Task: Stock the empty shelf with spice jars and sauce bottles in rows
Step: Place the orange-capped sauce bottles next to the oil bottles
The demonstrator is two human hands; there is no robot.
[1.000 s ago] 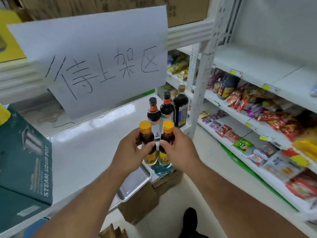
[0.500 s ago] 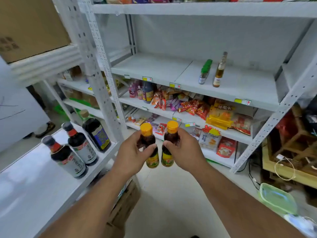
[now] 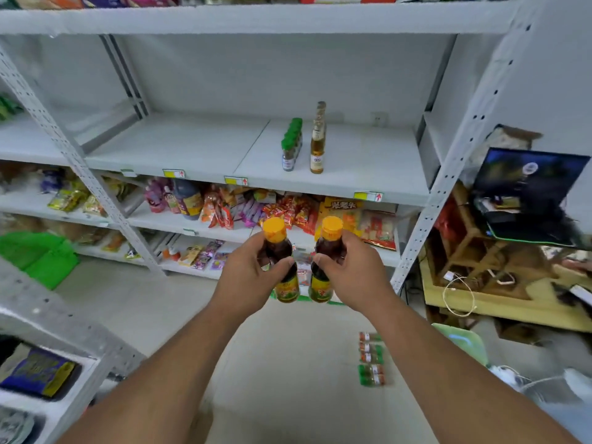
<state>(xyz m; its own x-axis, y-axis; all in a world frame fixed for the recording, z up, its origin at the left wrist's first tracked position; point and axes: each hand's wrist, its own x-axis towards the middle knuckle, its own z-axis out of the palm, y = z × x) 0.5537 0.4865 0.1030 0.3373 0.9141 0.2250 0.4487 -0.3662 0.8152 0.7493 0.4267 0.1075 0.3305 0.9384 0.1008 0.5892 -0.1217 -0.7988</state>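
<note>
Two sauce bottles held before the shelf. The left hand (image 3: 246, 277) has its grip clamped round the left sauce bottle (image 3: 282, 261); the right hand (image 3: 349, 277) has its grip clamped round the right sauce bottle (image 3: 325, 261). Both bottles stand upright, orange caps up, just beside each other, in front of and below the grey shelf (image 3: 192, 149). On that shelf, a row of green-capped spice jars (image 3: 291, 145) stands just beside a row of tall amber bottles (image 3: 318, 145). More small jars (image 3: 371, 360) lie on the floor.
</note>
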